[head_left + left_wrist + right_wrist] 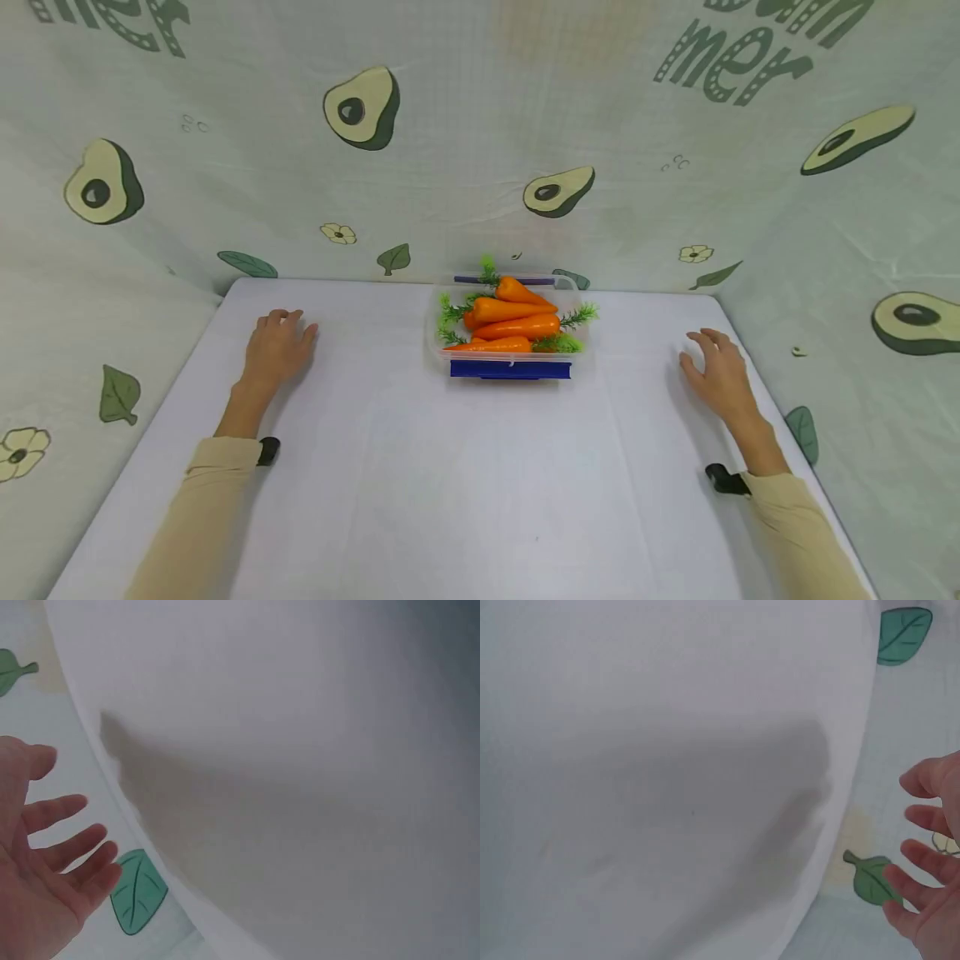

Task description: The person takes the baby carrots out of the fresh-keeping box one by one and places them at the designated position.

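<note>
Several orange carrots (517, 325) with green leafy tops lie in a clear plastic container (433, 333) at the back middle of the white table. A blue clip flap (510, 369) hangs on the container's front side. My left hand (277, 348) is over the table's left part, fingers loosely bent, holding nothing. On the far right, my right hand (718, 373) is likewise relaxed with nothing in it. Both hands are well apart from the container. The left wrist view shows the left hand (52, 855) with spread fingers; the right wrist view shows the right hand (934, 862) similarly.
White cloth covers the table (450, 483). A pale curtain (465, 125) printed with avocados, leaves and flowers stands behind it and along both sides. Each wrist wears a black band with a small device, partly under a beige sleeve (202, 508).
</note>
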A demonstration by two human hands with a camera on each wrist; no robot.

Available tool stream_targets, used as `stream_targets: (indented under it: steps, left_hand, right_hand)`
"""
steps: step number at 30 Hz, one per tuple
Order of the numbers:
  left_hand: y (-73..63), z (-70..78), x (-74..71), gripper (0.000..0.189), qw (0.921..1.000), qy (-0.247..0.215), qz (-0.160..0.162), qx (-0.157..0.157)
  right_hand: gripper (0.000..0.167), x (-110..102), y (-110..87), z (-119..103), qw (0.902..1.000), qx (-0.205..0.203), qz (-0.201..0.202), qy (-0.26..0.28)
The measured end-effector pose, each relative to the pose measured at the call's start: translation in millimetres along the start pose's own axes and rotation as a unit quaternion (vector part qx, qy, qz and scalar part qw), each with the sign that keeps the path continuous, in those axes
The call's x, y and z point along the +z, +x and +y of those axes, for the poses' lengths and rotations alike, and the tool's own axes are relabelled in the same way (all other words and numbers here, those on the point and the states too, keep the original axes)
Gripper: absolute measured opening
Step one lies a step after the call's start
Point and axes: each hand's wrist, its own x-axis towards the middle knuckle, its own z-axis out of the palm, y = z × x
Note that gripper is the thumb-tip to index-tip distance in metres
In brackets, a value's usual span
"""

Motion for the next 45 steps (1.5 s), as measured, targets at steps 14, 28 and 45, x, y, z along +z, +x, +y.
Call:
stream_targets:
  steps: [14, 28, 45]
  left_hand:
    - [5.8, 30.1, 11.2, 0.049, 0.9984, -0.055, -0.011, 0.011]
    - [11.6, 68.5, 16.7, 0.049, 0.9922, -0.118, 0.009, 0.039]
    - [17.8, 110.6, 34.4, 0.046, 0.9715, -0.229, 0.014, 0.06]
  right_hand:
    - [0.032, 13.4, 12.4, -33.8, 0.9978, 0.016, -0.017, 0.062]
    - [0.035, 30.0, 24.8, -63.4, 0.9928, 0.035, -0.016, 0.114]
    - [0.041, 45.2, 37.5, -97.2, 0.9806, 0.052, -0.02, 0.188]
